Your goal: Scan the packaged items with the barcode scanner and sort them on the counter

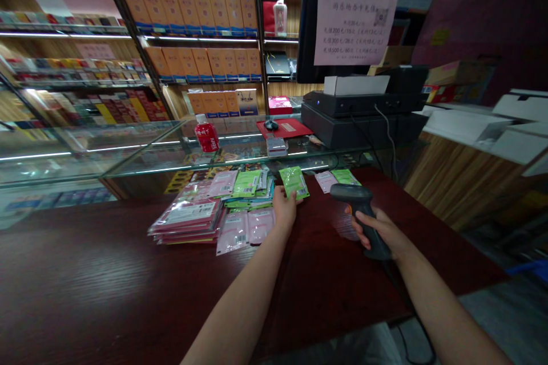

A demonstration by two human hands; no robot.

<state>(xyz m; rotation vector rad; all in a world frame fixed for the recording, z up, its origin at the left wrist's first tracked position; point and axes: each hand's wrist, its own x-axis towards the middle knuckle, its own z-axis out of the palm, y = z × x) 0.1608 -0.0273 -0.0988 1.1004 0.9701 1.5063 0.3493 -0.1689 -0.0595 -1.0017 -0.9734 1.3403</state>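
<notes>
My left hand (285, 209) pinches a green packet (293, 182) by its lower edge and tilts it up over the dark wooden counter (308, 274). In my right hand (379, 231) is a black barcode scanner (369, 219), gripped round its handle with the head pointing left. Left of my left hand lie a pile of green packets (247, 184) and several pink packets (233, 230). Beside them is a stack of larger pink packages in clear plastic (186, 217). Beyond the scanner lie a pink packet (326, 181) and another green packet (345, 177).
A glass display counter (171, 151) runs along the back, bearing a red bottle (206, 134) and a computer mouse (270, 125) on a red mat. Black machines (359, 120) stand at the back right below a paper sign (354, 28). The scanner's cord (413, 308) hangs by my right forearm.
</notes>
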